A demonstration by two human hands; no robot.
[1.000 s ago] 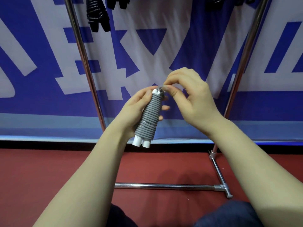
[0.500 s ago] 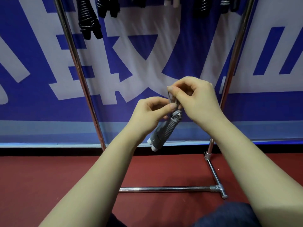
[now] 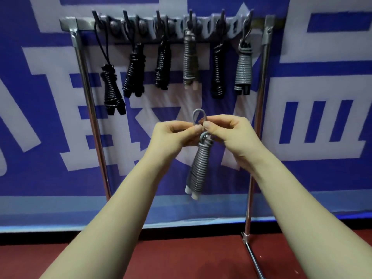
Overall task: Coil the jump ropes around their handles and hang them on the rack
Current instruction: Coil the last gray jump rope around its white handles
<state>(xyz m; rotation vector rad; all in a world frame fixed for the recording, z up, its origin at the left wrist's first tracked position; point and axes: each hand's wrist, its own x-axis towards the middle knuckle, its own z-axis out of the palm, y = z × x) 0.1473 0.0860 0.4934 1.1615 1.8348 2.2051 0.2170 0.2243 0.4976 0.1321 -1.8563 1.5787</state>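
While both hands meet in front of the rack, the left hand and the right hand each pinch the grey cord of the grey jump rope between thumb and fingertips, the two thumbs almost touching; a small loop of that cord stands up above the pinch, and the coiled bundle hangs below the hands, its two white handle ends pointing down; the bundle hangs free in the air, well below the hooks and between the two uprights; the rack is a chrome frame with a hook bar across its top, standing on a red floor before a blue and white banner; six coiled ropes hang from the hooks, four black ones and two grey ones, the grey pair being fourth and sixth from the left.
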